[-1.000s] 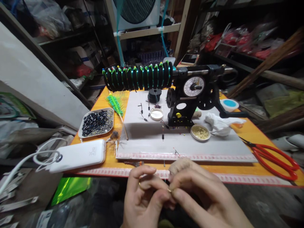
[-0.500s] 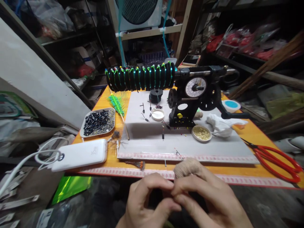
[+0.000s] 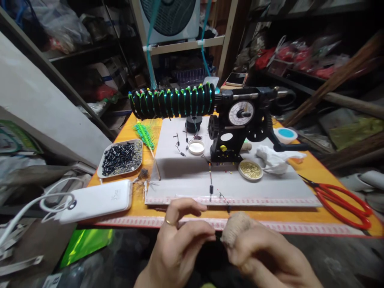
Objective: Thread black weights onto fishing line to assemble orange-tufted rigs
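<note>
Just in front of the table's near edge, my left hand (image 3: 183,240) pinches with thumb and forefinger, its other fingers lifted and a ring on one. My right hand (image 3: 267,250) is closed close beside it, one finger wrapped in a beige covering (image 3: 238,229). A short, thin dark piece (image 3: 218,237) shows between the two hands; what the fingertips hold is too small to make out. Beyond them, a small black cylinder on a line (image 3: 211,189) is over the white board (image 3: 180,176). Another thin line piece (image 3: 222,195) crosses the board's ruler edge.
A hand-cranked winder (image 3: 231,132) carries a black spool (image 3: 171,104) wound with green cord. A tray of black cylinders (image 3: 120,159), a white power bank (image 3: 96,200), a dish of gold bits (image 3: 251,171) and red-handled scissors (image 3: 345,204) surround the work area.
My hands have drawn apart, the left going left with its upper fingers lifting. The black cylinder on its line has shifted toward me. The view has shifted slightly.
</note>
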`<action>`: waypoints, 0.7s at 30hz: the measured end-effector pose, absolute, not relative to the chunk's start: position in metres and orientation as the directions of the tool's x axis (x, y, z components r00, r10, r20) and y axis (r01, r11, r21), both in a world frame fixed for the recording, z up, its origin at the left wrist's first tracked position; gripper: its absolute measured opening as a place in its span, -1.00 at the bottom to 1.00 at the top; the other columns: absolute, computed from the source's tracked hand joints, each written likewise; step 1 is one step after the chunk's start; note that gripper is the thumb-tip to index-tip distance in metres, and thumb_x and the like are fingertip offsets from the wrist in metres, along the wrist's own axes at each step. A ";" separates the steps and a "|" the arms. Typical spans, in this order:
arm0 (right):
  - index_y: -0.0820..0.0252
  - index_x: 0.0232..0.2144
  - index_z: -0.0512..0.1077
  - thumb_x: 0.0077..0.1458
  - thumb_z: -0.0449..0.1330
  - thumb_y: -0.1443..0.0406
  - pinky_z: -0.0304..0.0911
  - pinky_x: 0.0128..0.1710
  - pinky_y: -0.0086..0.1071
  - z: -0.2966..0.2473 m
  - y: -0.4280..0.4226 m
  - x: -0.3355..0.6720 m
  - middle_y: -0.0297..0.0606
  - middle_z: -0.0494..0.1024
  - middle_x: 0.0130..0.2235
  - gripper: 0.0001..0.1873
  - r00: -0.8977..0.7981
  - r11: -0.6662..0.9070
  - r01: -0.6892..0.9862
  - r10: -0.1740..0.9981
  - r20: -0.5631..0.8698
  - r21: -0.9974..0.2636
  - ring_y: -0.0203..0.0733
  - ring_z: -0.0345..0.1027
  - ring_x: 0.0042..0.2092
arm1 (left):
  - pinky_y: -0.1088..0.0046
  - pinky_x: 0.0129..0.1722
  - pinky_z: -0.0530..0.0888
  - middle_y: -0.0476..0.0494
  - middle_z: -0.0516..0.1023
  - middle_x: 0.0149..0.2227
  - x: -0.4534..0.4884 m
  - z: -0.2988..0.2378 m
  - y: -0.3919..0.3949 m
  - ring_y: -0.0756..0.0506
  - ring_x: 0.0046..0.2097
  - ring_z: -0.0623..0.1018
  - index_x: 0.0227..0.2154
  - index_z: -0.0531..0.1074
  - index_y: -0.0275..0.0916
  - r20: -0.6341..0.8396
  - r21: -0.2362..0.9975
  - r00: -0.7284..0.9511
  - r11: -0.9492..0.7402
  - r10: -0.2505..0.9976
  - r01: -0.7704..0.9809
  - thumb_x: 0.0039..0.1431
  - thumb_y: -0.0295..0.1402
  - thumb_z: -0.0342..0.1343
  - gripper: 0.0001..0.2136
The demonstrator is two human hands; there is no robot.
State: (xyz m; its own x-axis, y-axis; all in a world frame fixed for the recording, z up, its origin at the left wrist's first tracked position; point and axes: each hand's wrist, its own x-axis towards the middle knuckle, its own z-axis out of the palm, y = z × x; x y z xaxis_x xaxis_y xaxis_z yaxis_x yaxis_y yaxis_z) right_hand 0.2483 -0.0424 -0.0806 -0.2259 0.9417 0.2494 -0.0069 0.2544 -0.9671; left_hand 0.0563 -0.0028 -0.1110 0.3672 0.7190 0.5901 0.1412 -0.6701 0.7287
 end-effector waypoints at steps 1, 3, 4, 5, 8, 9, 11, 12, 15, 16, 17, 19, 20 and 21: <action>-0.05 -0.30 0.47 0.31 0.19 0.22 0.34 -0.26 -0.52 -0.083 -0.043 0.246 -0.36 0.48 -0.36 -0.90 -0.191 0.206 -0.013 0.960 0.205 -0.978 -0.30 0.41 -0.30 | 0.56 0.02 0.47 -0.16 0.42 -0.08 0.058 -0.110 -0.003 -0.02 -0.01 0.53 -0.16 0.47 -0.23 0.564 0.760 0.374 -0.640 0.736 0.113 0.27 -0.66 0.08 -0.78; -0.07 -0.26 0.48 0.28 0.23 0.22 0.34 -0.24 -0.55 -0.087 -0.043 0.240 -0.38 0.51 -0.32 -0.97 -0.136 0.061 -0.043 0.989 0.066 -0.997 -0.33 0.43 -0.28 | 0.57 -0.10 0.52 -0.10 0.53 -0.20 0.061 -0.109 -0.004 -0.01 -0.14 0.58 -0.18 0.47 -0.20 0.516 0.829 0.364 -0.559 0.775 0.014 0.27 -0.65 0.09 -0.78; -0.06 -0.24 0.47 0.26 0.25 0.20 0.34 -0.24 -0.56 -0.088 -0.042 0.237 -0.38 0.51 -0.30 -0.98 -0.106 -0.010 -0.074 0.994 -0.002 -0.997 -0.34 0.43 -0.27 | 0.56 -0.15 0.53 -0.08 0.55 -0.25 0.063 -0.109 -0.005 -0.01 -0.18 0.59 -0.19 0.49 -0.18 0.493 0.858 0.339 -0.512 0.801 -0.038 0.27 -0.62 0.11 -0.79; -0.04 -0.23 0.46 0.23 0.28 0.16 0.34 -0.25 -0.57 -0.088 -0.042 0.235 -0.39 0.50 -0.30 -0.91 -0.073 -0.072 -0.111 0.995 -0.064 -0.991 -0.35 0.41 -0.28 | 0.56 -0.19 0.54 -0.06 0.56 -0.28 0.065 -0.109 -0.006 -0.01 -0.21 0.60 -0.20 0.51 -0.15 0.455 0.888 0.307 -0.451 0.836 -0.085 0.26 -0.59 0.14 -0.81; 0.07 -0.31 0.39 0.11 0.36 0.02 0.24 -0.39 -0.59 -0.085 -0.040 0.230 -0.44 0.40 -0.41 -0.67 -0.025 -0.171 -0.205 0.985 -0.170 -0.964 -0.41 0.29 -0.40 | 0.57 -0.24 0.55 0.02 0.61 -0.33 0.072 -0.111 -0.011 0.00 -0.28 0.62 -0.16 0.53 -0.05 0.249 0.947 0.198 -0.195 0.948 -0.256 0.22 -0.48 0.26 -0.81; 0.10 -0.33 0.36 0.07 0.37 -0.02 0.20 -0.43 -0.59 -0.083 -0.039 0.230 -0.46 0.36 -0.44 -0.61 -0.031 -0.197 -0.224 0.980 -0.195 -0.955 -0.43 0.25 -0.43 | 0.56 -0.24 0.55 0.04 0.63 -0.35 0.073 -0.111 -0.013 0.00 -0.30 0.63 -0.15 0.51 -0.04 0.172 0.942 0.175 -0.110 0.969 -0.318 0.19 -0.44 0.31 -0.79; 0.14 -0.35 0.32 0.03 0.38 -0.07 0.12 -0.48 -0.57 -0.080 -0.036 0.232 -0.49 0.32 -0.45 -0.52 -0.077 -0.256 -0.225 0.967 -0.245 -0.940 -0.46 0.19 -0.47 | 0.56 -0.26 0.55 0.05 0.65 -0.40 0.075 -0.109 -0.015 0.00 -0.34 0.63 -0.17 0.49 -0.07 0.063 0.917 0.155 0.004 0.986 -0.398 0.10 -0.38 0.38 -0.75; 0.14 -0.35 0.30 0.03 0.37 -0.09 0.11 -0.49 -0.57 -0.080 -0.035 0.233 -0.49 0.32 -0.44 -0.50 -0.115 -0.281 -0.215 0.958 -0.261 -0.935 -0.46 0.19 -0.48 | 0.56 -0.27 0.55 0.04 0.65 -0.42 0.075 -0.107 -0.016 0.00 -0.35 0.63 -0.20 0.48 -0.09 0.037 0.911 0.156 0.031 0.987 -0.410 0.07 -0.36 0.41 -0.73; 0.15 -0.33 0.27 0.06 0.33 -0.10 0.13 -0.46 -0.55 -0.079 -0.031 0.239 -0.48 0.33 -0.41 -0.49 -0.222 -0.313 -0.174 0.936 -0.272 -0.934 -0.45 0.20 -0.46 | 0.58 -0.31 0.53 0.03 0.66 -0.44 0.074 -0.100 -0.014 0.01 -0.37 0.63 -0.26 0.48 -0.13 -0.007 0.915 0.173 0.076 0.985 -0.397 0.01 -0.35 0.45 -0.73; 0.15 -0.32 0.27 0.08 0.33 -0.09 0.14 -0.45 -0.54 -0.078 -0.030 0.241 -0.47 0.32 -0.40 -0.50 -0.243 -0.314 -0.169 0.932 -0.269 -0.934 -0.45 0.21 -0.44 | 0.58 -0.30 0.53 0.03 0.66 -0.44 0.074 -0.098 -0.013 0.01 -0.38 0.63 -0.27 0.48 -0.14 -0.012 0.918 0.176 0.080 0.984 -0.388 0.00 -0.34 0.45 -0.72; 0.14 -0.32 0.26 0.09 0.33 -0.08 0.15 -0.44 -0.54 -0.078 -0.030 0.242 -0.47 0.32 -0.38 -0.52 -0.257 -0.317 -0.169 0.928 -0.269 -0.933 -0.44 0.22 -0.43 | 0.58 -0.30 0.53 0.02 0.65 -0.45 0.074 -0.096 -0.012 0.01 -0.38 0.62 -0.28 0.48 -0.15 -0.013 0.921 0.178 0.081 0.984 -0.381 -0.01 -0.33 0.46 -0.72; 0.14 -0.31 0.26 0.10 0.33 -0.06 0.14 -0.42 -0.54 -0.077 -0.030 0.244 -0.47 0.31 -0.37 -0.53 -0.279 -0.329 -0.186 0.921 -0.271 -0.926 -0.45 0.21 -0.42 | 0.60 -0.33 0.51 0.00 0.65 -0.46 0.074 -0.094 -0.009 0.02 -0.40 0.62 -0.28 0.48 -0.17 -0.018 0.922 0.178 0.085 0.984 -0.377 -0.03 -0.30 0.46 -0.70; 0.14 -0.31 0.26 0.10 0.34 -0.06 0.12 -0.43 -0.54 -0.077 -0.030 0.245 -0.48 0.30 -0.37 -0.52 -0.294 -0.333 -0.196 0.917 -0.269 -0.922 -0.46 0.20 -0.43 | 0.61 -0.35 0.49 0.00 0.65 -0.47 0.075 -0.093 -0.009 0.02 -0.41 0.61 -0.28 0.47 -0.17 -0.019 0.922 0.174 0.085 0.985 -0.378 -0.03 -0.28 0.47 -0.69; 0.14 -0.31 0.26 0.09 0.34 -0.06 0.10 -0.43 -0.54 -0.078 -0.029 0.246 -0.48 0.29 -0.39 -0.52 -0.309 -0.334 -0.205 0.914 -0.263 -0.920 -0.47 0.18 -0.44 | 0.62 -0.37 0.48 0.01 0.65 -0.47 0.076 -0.092 -0.009 0.03 -0.42 0.61 -0.28 0.47 -0.16 -0.018 0.922 0.166 0.080 0.986 -0.379 -0.05 -0.25 0.47 -0.67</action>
State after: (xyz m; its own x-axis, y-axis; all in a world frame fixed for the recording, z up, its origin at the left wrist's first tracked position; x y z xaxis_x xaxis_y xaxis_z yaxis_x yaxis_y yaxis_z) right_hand 0.2456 -0.0291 -0.0783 -0.3090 0.9140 -0.2629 -0.2050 -0.3340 -0.9200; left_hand 0.0760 -0.0087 -0.0922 0.1658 0.9860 -0.0179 -0.3788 0.0804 0.9220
